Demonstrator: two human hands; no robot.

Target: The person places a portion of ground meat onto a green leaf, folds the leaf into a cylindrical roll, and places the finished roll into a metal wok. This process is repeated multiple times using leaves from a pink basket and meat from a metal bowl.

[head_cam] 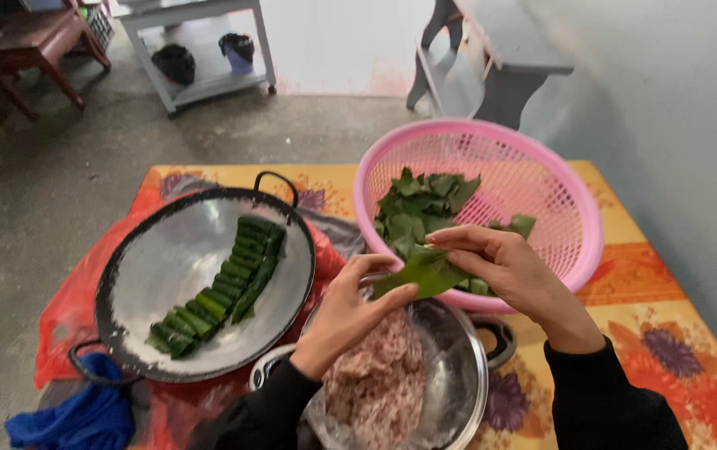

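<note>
A single green leaf point(422, 275) is held flat between two bare hands just below the centre of the frame, above the near rim of a steel bowl. The left hand point(348, 312) pinches the leaf's left end between thumb and fingers, while the right hand point(504, 271) closes over its right side, thumb beneath and fingers on top; both wrists disappear into black sleeves point(609, 400). Directly beneath, at 6 o'clock from the leaf, the steel bowl point(463, 379) holds a mound of pinkish minced meat point(379, 379). At 1 o'clock from the leaf, a pink plastic colander point(542, 167) sits tilted, its near edge touching the right hand's side, with a heap of loose green leaves point(417, 208) lying in its lower half. At 9 o'clock, well apart from the hands, a round metal pan point(158, 267) with black loop handles carries a curved row of rolled leaf parcels point(225, 287), packed side by side. The pan rests on a red plastic bag point(75, 308), and a blue cloth point(75, 417) lies at 7 o'clock near the frame's corner. All of it stands on an orange floral mat point(667, 333) spread over a grey concrete floor point(58, 167).
</note>
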